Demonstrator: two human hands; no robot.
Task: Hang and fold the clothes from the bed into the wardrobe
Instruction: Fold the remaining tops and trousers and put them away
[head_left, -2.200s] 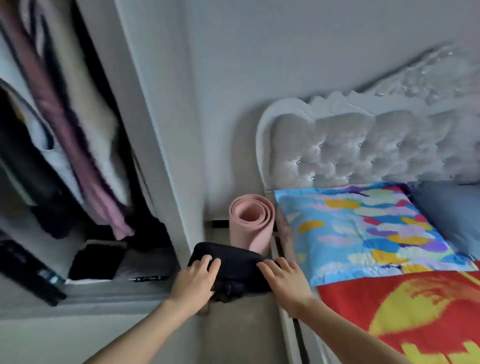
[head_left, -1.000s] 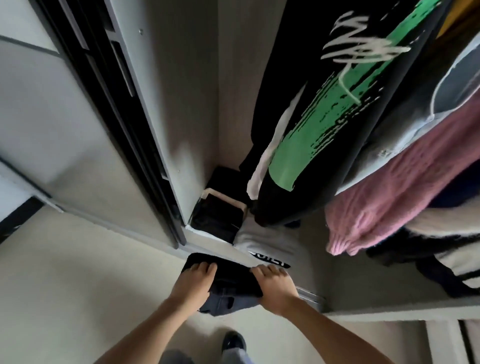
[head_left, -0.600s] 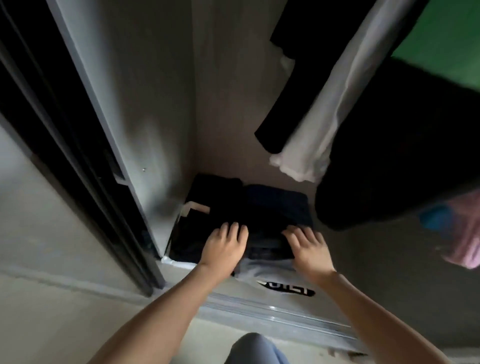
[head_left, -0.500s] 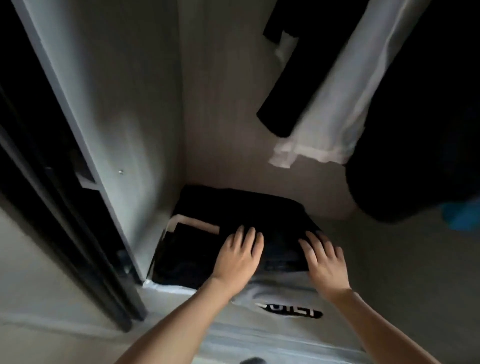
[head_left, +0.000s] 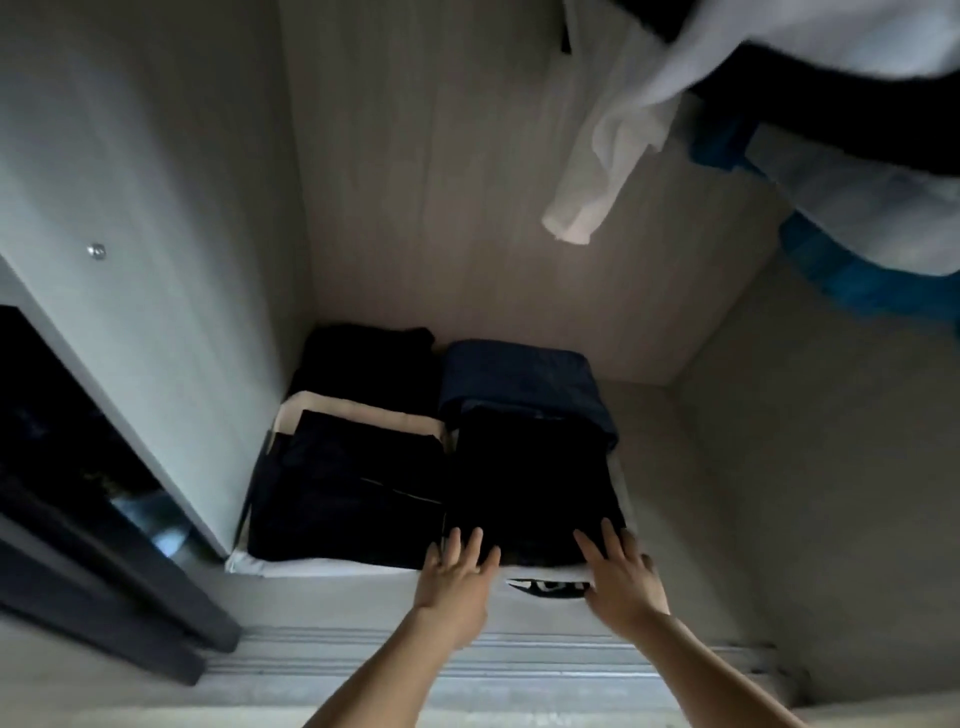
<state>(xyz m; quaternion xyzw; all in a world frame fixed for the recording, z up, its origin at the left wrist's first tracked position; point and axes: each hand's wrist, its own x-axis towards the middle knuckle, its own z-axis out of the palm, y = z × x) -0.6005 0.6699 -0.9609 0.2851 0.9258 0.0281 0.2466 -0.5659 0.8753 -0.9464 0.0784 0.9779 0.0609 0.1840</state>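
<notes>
A folded black garment (head_left: 530, 483) lies on the wardrobe floor (head_left: 727, 493), on top of a folded white garment with a black logo (head_left: 550, 584) and a dark blue one (head_left: 519, 374) behind. My left hand (head_left: 454, 571) rests flat at its front left edge, fingers spread. My right hand (head_left: 621, 574) lies flat at its front right edge, fingers apart. Neither hand grips the cloth. To the left sits another stack of folded dark clothes (head_left: 343, 493) with a cream layer (head_left: 358, 415).
Hanging clothes (head_left: 841, 119), white, black and blue, droop from the upper right, with a white sleeve (head_left: 587, 197) dangling. The wardrobe side wall (head_left: 156, 208) stands left, a dark sliding door (head_left: 78, 493) beside it. The door track (head_left: 467, 665) runs along the front.
I carried the folded black garment from beside the bed into the wardrobe and set it on the right stack. My hands have slid back to its front edge and loosened.
</notes>
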